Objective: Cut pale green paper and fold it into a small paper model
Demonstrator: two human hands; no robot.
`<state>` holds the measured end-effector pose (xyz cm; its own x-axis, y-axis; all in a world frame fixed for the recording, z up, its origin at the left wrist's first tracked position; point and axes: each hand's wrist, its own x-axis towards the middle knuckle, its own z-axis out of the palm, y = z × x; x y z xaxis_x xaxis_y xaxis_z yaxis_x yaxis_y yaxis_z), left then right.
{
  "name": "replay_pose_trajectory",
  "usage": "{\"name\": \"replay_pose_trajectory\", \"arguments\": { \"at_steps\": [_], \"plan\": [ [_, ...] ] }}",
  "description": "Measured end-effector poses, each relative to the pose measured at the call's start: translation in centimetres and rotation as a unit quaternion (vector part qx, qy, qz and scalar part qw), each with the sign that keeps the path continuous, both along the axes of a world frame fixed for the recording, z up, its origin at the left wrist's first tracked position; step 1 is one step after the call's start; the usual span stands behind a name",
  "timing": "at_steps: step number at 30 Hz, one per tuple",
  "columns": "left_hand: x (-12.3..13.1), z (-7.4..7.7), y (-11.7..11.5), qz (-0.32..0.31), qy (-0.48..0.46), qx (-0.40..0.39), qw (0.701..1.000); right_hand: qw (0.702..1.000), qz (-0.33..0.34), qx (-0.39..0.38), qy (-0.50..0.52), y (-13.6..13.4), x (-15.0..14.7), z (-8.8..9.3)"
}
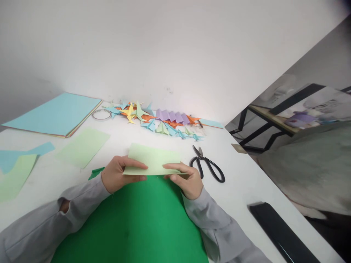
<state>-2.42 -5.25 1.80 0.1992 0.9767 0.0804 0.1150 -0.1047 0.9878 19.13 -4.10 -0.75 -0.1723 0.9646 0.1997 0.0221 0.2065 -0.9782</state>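
A pale green sheet of paper (153, 157) is held level between both hands, near the front of the white table. My left hand (113, 173) pinches its left end, fingers on top and thumb beneath. At the right end, my right hand (192, 180) grips the paper with fingers above and thumb along the near edge. Just right of that hand lie black-handled scissors (201, 157), their blades pointing away. Another light green sheet (85, 146) rests on the table to the left.
Folded paper cranes (131, 111) and a purple pleated strip (172, 117) line the wall. A stack of coloured paper (55, 113) and a tape roll (101, 114) sit back left. Blue scraps (13, 159) lie left. A long black object (279, 230) lies front right.
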Motion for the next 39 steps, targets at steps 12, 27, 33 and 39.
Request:
{"name": "replay_pose_trajectory", "arguments": {
  "at_steps": [12, 27, 33, 39],
  "plan": [
    [0.3, -1.0, 0.2, 0.064, -0.060, -0.050, 0.995, 0.997, -0.081, 0.003, 0.001, -0.4, -1.2, -0.2],
    [1.4, -1.2, -0.4, 0.171, -0.076, -0.087, 0.979, 0.987, -0.148, -0.040, 0.045, -0.5, -1.8, -0.5],
    [1.4, -1.6, 0.0, 0.186, -0.162, -0.123, 0.961, 0.983, -0.165, -0.051, 0.058, -0.4, -1.9, -0.5],
    [1.3, -1.9, 0.2, 0.218, -0.141, -0.120, 0.958, 0.982, -0.169, -0.064, 0.064, -0.4, -2.2, -0.5]
  ]
}}
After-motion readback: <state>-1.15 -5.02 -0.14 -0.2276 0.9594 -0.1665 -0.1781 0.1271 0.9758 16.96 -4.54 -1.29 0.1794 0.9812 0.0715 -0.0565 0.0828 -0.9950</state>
